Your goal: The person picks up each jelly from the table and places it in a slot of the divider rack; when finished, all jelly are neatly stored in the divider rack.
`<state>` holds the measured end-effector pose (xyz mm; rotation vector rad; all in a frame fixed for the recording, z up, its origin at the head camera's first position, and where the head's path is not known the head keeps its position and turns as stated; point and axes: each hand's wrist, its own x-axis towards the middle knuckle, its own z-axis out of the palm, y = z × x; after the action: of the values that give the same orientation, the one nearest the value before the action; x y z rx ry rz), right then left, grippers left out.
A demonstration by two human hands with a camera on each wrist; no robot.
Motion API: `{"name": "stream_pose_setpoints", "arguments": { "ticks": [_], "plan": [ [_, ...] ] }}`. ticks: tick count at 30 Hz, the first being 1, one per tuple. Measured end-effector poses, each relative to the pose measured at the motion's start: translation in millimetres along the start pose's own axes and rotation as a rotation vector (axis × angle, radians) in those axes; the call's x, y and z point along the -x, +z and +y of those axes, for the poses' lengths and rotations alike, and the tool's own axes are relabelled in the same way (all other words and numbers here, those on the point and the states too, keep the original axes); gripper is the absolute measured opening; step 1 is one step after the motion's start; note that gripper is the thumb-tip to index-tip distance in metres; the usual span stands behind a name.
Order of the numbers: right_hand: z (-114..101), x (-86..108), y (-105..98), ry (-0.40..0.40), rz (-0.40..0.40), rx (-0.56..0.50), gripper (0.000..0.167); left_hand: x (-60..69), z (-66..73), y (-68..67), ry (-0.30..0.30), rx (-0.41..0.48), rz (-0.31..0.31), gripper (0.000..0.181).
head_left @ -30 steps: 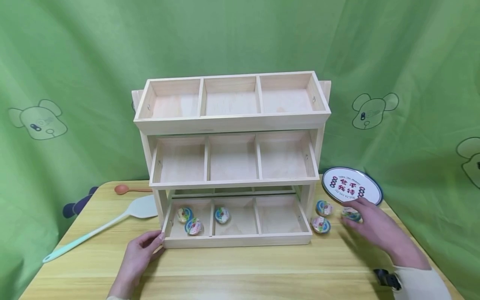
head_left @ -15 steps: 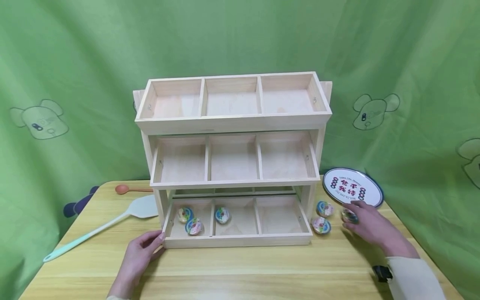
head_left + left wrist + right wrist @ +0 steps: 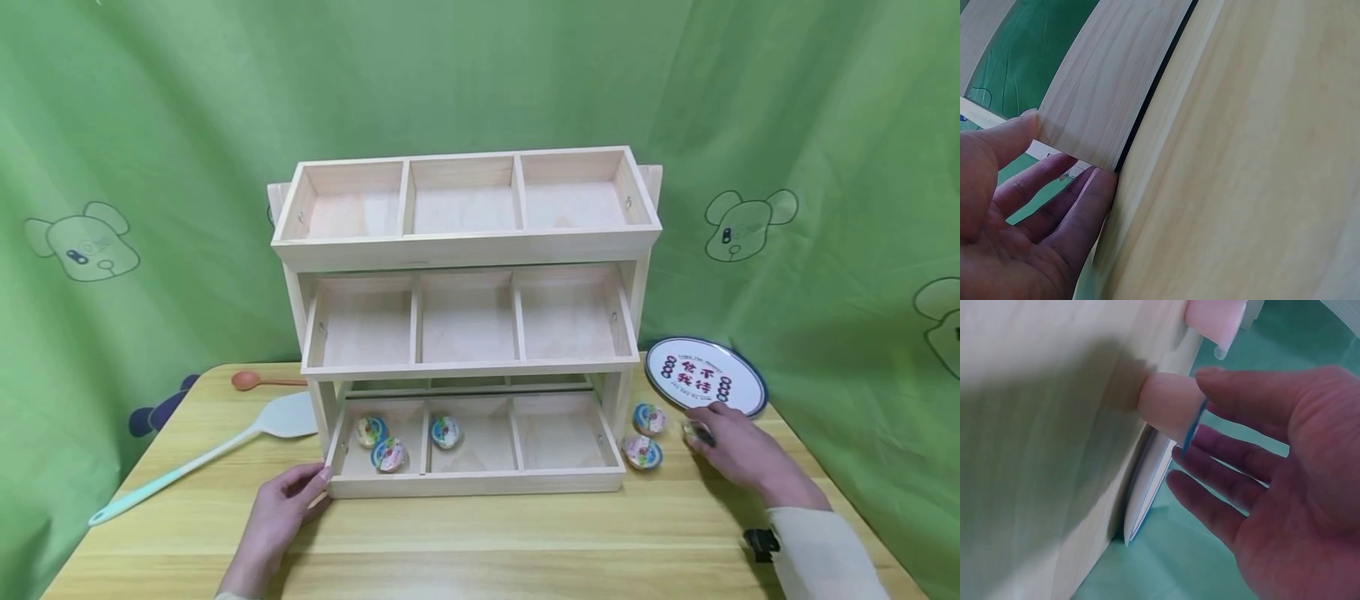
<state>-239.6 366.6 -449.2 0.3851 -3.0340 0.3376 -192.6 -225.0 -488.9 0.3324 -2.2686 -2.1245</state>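
Beside the pale spatula [image 3: 288, 415], the left hand [image 3: 281, 508] pinches the front left corner of the bottom tray [image 3: 472, 485], thumb above and fingers below; an uneven tug there could skew it. In the tray, two small cups [image 3: 387, 454] share the left compartment and a third cup [image 3: 446, 432] lies in the middle one. Two loose cups [image 3: 643, 452] stand just right of the tray, easily toppled by a low leftward sweep. Near the plate [image 3: 693, 367], the right hand [image 3: 738, 450] pinches another cup [image 3: 1169, 406] near its rim; a slack hold could drop it.
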Motion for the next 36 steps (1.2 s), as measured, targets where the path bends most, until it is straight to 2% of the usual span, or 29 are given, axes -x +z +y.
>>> {"name": "stream_pose_setpoints", "arguments": {
  "ticks": [13,21,30,36],
  "plan": [
    [-2.2,16.6,-16.8,0.024,-0.006,-0.031,0.044,-0.2,1.0,-0.4,-0.009,-0.013,-0.008,0.042],
    [-5.7,28.8,-22.4,0.018,0.016,-0.069,0.05,-0.2,-0.7,-1.0,-0.015,-0.033,-0.011,0.041],
    [-16.1,36.2,-27.1,0.01,-0.036,-0.106,0.049,0.7,-1.3,-1.0,-0.015,-0.03,-0.011,0.042],
    [-29.3,41.3,-31.2,-0.03,-0.062,-0.116,0.042,1.0,-0.4,-0.7,-0.016,-0.031,-0.011,0.043]
  ]
}}
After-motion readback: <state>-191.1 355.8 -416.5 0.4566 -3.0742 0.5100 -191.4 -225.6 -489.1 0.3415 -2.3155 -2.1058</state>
